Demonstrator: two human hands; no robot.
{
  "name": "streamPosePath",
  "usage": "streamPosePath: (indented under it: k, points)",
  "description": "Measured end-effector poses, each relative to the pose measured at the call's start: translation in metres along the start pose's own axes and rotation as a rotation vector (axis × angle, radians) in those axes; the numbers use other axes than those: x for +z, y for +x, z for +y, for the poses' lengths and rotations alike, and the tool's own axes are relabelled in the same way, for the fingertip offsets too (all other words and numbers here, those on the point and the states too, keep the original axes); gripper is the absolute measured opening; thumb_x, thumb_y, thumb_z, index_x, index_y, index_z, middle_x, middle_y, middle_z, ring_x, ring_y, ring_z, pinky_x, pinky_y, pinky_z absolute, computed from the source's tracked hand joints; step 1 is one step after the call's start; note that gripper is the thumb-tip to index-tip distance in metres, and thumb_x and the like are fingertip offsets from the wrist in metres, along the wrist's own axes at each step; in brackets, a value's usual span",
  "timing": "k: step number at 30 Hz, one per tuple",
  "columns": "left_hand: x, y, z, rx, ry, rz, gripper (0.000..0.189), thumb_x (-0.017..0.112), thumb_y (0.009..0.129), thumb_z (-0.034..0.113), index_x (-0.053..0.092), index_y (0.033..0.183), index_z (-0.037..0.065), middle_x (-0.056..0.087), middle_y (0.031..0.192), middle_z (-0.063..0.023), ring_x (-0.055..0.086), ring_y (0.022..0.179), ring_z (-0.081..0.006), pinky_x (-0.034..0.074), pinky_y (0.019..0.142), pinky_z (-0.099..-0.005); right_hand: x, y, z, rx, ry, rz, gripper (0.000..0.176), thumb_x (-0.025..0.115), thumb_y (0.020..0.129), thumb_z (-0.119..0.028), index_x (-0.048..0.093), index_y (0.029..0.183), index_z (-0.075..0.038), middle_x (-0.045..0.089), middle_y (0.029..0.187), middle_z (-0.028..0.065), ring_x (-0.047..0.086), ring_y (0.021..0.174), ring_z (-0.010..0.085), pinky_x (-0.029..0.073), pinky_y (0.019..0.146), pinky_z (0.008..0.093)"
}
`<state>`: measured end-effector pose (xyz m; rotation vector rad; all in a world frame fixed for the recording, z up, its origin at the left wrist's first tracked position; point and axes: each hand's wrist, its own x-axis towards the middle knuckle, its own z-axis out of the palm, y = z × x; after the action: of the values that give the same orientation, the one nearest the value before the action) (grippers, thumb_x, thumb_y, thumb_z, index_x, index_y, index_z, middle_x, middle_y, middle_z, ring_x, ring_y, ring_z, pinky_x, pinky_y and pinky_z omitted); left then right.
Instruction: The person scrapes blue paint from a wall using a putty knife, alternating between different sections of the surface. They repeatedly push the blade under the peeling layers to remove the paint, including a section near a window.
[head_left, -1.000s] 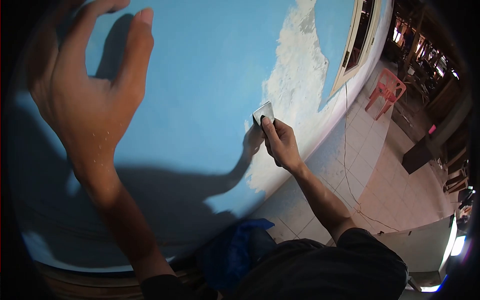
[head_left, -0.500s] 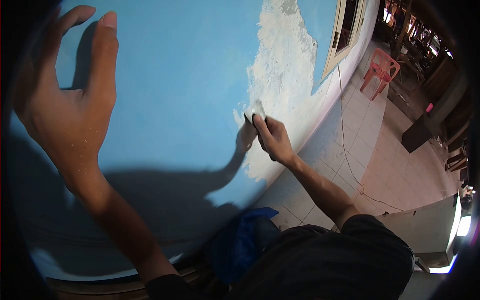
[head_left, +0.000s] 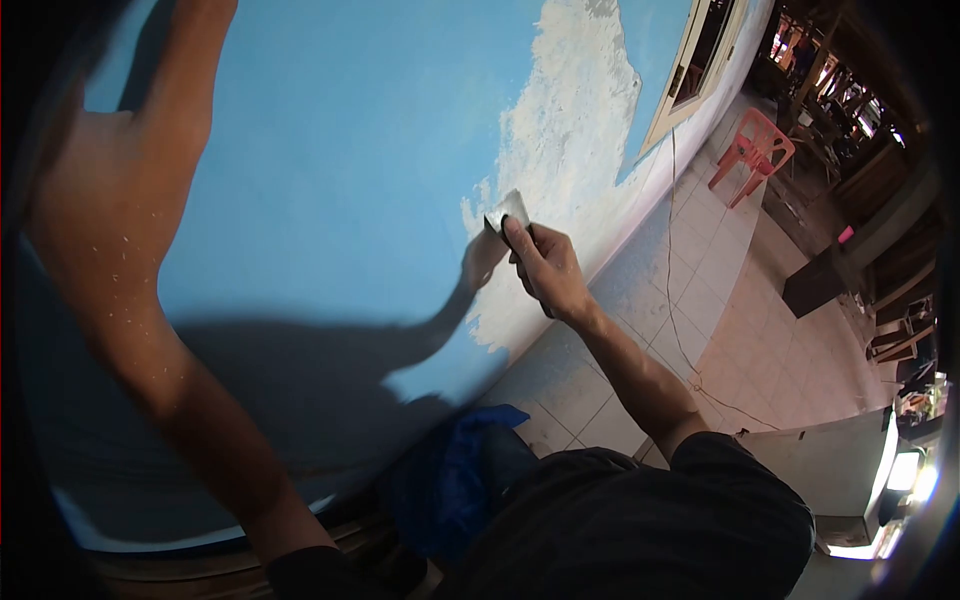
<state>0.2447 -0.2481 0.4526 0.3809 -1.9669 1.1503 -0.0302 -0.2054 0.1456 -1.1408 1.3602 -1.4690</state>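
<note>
Pinches the metal scraper [head_left: 509,209] between the thumb and curled fingers of the right hand [head_left: 548,265]. Points its flat end up and to the left in the view, just beyond the fingers, with the long axis slanting down and slightly right into the grip. Puts it over the left part of the white patch [head_left: 572,120] on the blue wall [head_left: 330,150]. Spreads the thumb of the left hand [head_left: 120,180] away from its palm, well to the left of the scraper.

Compared with the earlier frames, shows the flat end less blurred than half a second ago, keeps the same pinch, and carries the left thumb's tip out past the top edge of the view. Hides most of the handle inside the right fingers. Cuts off the left fingertips, so cannot tell their exact bend. Leaves contact between left palm and wall unclear.
</note>
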Motion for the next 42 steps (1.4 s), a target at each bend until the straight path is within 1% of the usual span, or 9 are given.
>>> streamPosePath:
  k: [3,9,17,22,26,28,36,38,42]
  points:
    - [0.003,-0.001,0.0,-0.006,-0.004,0.004,0.019,0.072,0.091,0.011,0.071,0.108,0.001,0.072,0.109,-0.0096,0.068,0.099,-0.0174,0.054,0.086,-0.0281,0.002,0.003,-0.034,-0.064,0.001,0.0,0.058,0.059,0.097,-0.053,0.064,0.078,0.002,0.051,0.058,-0.0015,0.043,0.052,0.004,0.033,0.045,0.023]
    - [0.003,-0.002,0.003,0.002,0.013,0.009,0.02,0.072,0.091,0.01,0.07,0.11,0.002,0.069,0.114,-0.0107,0.066,0.105,-0.0182,0.053,0.088,-0.0292,-0.001,-0.008,0.001,0.045,-0.033,0.001,0.059,0.059,0.097,-0.054,0.063,0.076,0.001,0.05,0.058,-0.0014,0.043,0.052,0.0037,0.033,0.045,0.0229]
    - [0.003,-0.007,0.011,-0.019,0.033,0.01,0.022,0.071,0.091,0.009,0.069,0.112,0.003,0.066,0.122,-0.0121,0.063,0.111,-0.0193,0.052,0.092,-0.0307,0.003,0.009,-0.037,-0.185,-0.042,-0.012,0.054,0.055,0.101,-0.047,0.068,0.084,0.002,0.057,0.063,0.0008,0.051,0.059,0.007,0.04,0.051,0.0273]
    - [-0.002,0.001,0.025,-0.133,0.234,0.124,0.021,0.074,0.086,0.019,0.07,0.105,0.01,0.06,0.129,-0.0097,0.052,0.128,-0.0272,0.037,0.11,-0.0508,-0.001,-0.006,-0.016,-0.023,-0.152,-0.01,0.064,0.053,0.099,-0.055,0.069,0.086,0.005,0.057,0.064,0.0035,0.052,0.061,0.0095,0.042,0.054,0.0311]
    - [0.001,0.0,0.028,-0.138,0.189,0.153,0.021,0.072,0.087,0.021,0.069,0.105,0.012,0.057,0.132,-0.008,0.048,0.131,-0.0277,0.03,0.113,-0.0592,0.004,0.006,-0.056,-0.21,-0.14,0.013,0.065,0.052,0.099,-0.056,0.069,0.085,0.005,0.058,0.065,0.0051,0.053,0.063,0.0105,0.043,0.055,0.0302]
    - [0.0,0.0,0.028,-0.139,0.198,0.151,0.02,0.072,0.087,0.021,0.069,0.105,0.012,0.058,0.132,-0.0079,0.049,0.131,-0.0281,0.029,0.113,-0.061,0.007,0.01,-0.05,-0.178,-0.079,-0.011,0.066,0.051,0.1,-0.056,0.069,0.085,0.005,0.06,0.067,0.0059,0.055,0.065,0.0113,0.045,0.057,0.031]
    - [0.001,0.0,0.025,-0.104,0.158,0.156,0.019,0.072,0.087,0.02,0.069,0.105,0.012,0.058,0.129,-0.0074,0.051,0.127,-0.0266,0.039,0.108,-0.0533,-0.001,-0.007,-0.03,-0.092,-0.194,-0.03,0.065,0.051,0.1,-0.056,0.07,0.086,0.005,0.061,0.069,0.006,0.055,0.064,0.0107,0.044,0.056,0.0297]
    - [0.001,0.0,0.026,-0.103,0.179,0.151,0.019,0.072,0.087,0.019,0.069,0.104,0.011,0.058,0.129,-0.0076,0.051,0.125,-0.0264,0.041,0.105,-0.0501,0.002,0.001,-0.042,-0.149,-0.117,-0.037,0.061,0.05,0.101,-0.055,0.067,0.09,0.003,0.056,0.067,0.002,0.051,0.059,0.0079,0.041,0.051,0.0262]
    - [-0.003,0.003,0.027,-0.079,0.235,0.132,0.019,0.073,0.087,0.018,0.069,0.104,0.01,0.058,0.128,-0.0081,0.052,0.125,-0.0265,0.042,0.104,-0.0481,-0.007,-0.018,-0.05,0.026,0.185,0.006,0.044,0.051,0.103,-0.044,0.058,0.101,-0.001,0.046,0.066,-0.0023,0.045,0.055,0.0062,0.039,0.049,0.0231]
